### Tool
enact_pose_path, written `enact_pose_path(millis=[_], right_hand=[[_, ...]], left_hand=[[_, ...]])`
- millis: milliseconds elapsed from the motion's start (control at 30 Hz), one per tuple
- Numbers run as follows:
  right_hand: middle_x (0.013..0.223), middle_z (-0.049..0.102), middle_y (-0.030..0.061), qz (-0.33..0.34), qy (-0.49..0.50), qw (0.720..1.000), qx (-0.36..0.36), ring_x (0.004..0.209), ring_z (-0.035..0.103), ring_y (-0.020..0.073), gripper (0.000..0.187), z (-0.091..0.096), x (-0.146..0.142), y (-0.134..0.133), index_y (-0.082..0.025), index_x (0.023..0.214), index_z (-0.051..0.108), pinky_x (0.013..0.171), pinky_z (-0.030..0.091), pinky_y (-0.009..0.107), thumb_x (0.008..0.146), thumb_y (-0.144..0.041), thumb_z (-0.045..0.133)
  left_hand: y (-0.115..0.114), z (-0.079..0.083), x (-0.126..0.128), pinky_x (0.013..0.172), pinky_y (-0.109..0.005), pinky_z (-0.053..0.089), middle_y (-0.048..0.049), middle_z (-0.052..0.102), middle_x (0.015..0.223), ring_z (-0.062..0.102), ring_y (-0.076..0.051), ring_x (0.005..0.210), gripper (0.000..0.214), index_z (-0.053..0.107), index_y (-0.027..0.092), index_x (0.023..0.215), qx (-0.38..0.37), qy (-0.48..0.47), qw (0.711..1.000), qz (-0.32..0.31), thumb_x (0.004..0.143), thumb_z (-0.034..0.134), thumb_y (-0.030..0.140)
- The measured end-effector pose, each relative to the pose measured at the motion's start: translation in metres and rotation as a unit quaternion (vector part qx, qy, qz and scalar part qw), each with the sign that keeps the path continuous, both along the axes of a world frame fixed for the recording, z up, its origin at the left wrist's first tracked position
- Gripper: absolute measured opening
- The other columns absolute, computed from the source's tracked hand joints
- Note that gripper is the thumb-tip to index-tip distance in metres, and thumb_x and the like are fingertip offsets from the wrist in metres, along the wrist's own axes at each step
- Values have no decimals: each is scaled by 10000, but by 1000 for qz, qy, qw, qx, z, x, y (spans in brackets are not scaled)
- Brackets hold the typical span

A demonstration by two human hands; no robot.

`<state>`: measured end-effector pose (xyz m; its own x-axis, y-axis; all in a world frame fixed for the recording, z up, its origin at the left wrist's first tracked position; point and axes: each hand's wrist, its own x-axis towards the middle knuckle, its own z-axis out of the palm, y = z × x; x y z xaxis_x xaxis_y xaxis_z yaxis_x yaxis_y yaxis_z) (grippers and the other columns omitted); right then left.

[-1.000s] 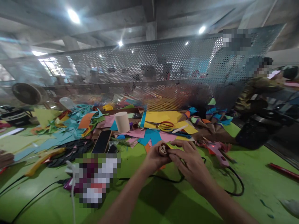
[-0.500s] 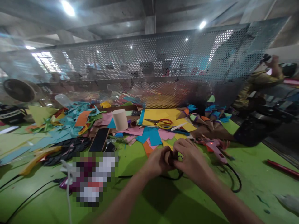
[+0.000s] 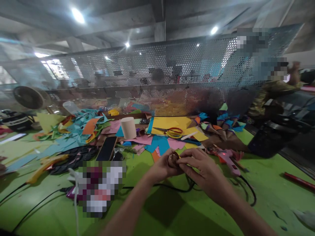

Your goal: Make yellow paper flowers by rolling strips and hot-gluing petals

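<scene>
I kept the brown roll (image 3: 173,160) in my left hand's (image 3: 161,168) grip toward the worktop's (image 3: 261,193) near edge, presumably steadying it for my right hand (image 3: 200,165), pinching its rim.

Free tabletop (image 3: 267,182) between glue gun (image 3: 230,162) and red stick (image 3: 299,181)

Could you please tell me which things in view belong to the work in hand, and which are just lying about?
Belonging, it seems:
brown piece, held in the left hand, with the right hand fingering it
perhaps the pink glue gun, its red light on

Just lying about, seemingly:
phone
scissors
white cylinder
red stick
</scene>
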<state>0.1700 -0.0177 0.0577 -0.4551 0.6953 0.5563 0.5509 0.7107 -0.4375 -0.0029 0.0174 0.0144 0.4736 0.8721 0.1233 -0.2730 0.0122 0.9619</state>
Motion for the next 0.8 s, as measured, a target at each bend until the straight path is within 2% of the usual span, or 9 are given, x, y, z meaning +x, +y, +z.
enact_pose_path(millis=[133,233,433,567,700,800], right_hand=[[1105,622,71,-25,-52,998,20,1013,542,259,136,-3,-6,-5,-263,991,693,831,428,415,911,-219,591],[1098,603,72,-47,-75,996,23,1010,526,272,135,-5,-11,-8,-272,999,690,831,420,442,906,-234,599],[1054,563,72,-49,-25,998,33,1001,516,261,147,-5,-9,-6,-270,999,679,825,431,418,879,-202,629],[1060,547,66,-47,25,998,44,1035,510,248,244,-5,-4,-2,-278,1092,644,855,445,395,864,-191,650],[1131,550,85,-59,-7,996,63,1083,501,270,331,-8,-3,0,-274,1178,617,893,435,433,857,-204,659],[1172,563,105,-75,-44,993,75,1098,509,288,281,-11,-8,-1,-247,1149,635,900,430,459,868,-224,639]], left_hand=[[0,1,-3,573,-186,326,77,456,707,393,-65,634,404,476,172,786,18,11,1000,17,544,796,125],[-1,3,-4,593,-192,336,68,451,716,395,-73,650,396,478,169,759,22,21,999,33,529,798,133],[-1,5,-4,623,-209,364,59,470,745,439,-88,674,460,481,184,803,-21,0,1000,20,507,833,177],[-1,0,-3,635,-211,358,56,471,760,441,-96,705,502,491,197,856,-55,-11,998,37,493,837,169],[0,-7,-3,674,-230,383,39,480,792,447,-115,756,499,509,199,847,-51,-10,998,46,484,851,182],[2,-12,-3,686,-241,399,31,476,791,454,-129,772,489,524,195,826,-35,-18,998,39,471,859,197]])
